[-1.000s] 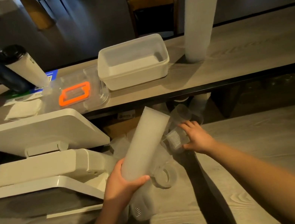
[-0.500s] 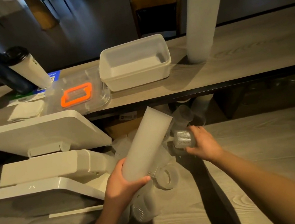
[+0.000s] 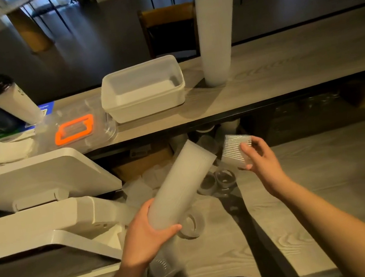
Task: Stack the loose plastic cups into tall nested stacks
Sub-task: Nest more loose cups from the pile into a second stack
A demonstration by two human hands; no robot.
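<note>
Several loose cups (image 3: 218,182) beneath stack (image 3: 180,185)

open counter (image 3: 331,185) at right — left blocked by white terminal (image 3: 37,178).

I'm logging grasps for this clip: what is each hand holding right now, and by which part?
The left hand grips the long nested stack at its near, lower end. The right hand holds a short ribbed stack of cups by its side.
</note>
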